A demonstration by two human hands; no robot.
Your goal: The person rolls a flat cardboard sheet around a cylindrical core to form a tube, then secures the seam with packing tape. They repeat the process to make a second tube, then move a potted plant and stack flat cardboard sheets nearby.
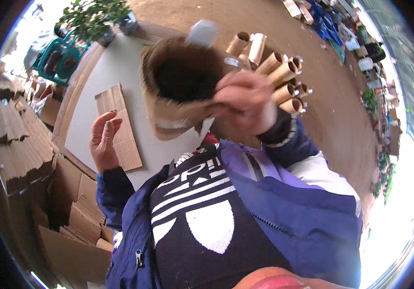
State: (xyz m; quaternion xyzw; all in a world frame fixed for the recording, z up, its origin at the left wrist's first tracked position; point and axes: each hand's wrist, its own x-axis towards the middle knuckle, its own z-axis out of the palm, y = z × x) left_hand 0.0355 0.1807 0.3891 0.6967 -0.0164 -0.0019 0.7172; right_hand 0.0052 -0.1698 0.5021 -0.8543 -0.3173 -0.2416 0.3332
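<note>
A wide brown cardboard tube (166, 113) hangs tilted over the table, its dark open end facing me. Pinching its rim on the right side is my right hand (248, 101), a little blurred by motion. A white flap (203, 32) sticks up at the tube's far edge. My left hand (104, 142) is empty with its fingers apart, over the left edge of a flat corrugated cardboard strip (125, 130). Whether that hand touches the strip, I cannot tell. The strip lies on the pale table top (84, 130).
Several brown tubes (284, 72) with white bits at their ends stand beyond the table on the right. Cardboard sheets (21, 149) are stacked at the left, near an open carton (74, 250). A potted plant (91, 21) and a green chair (60, 60) are at the far left.
</note>
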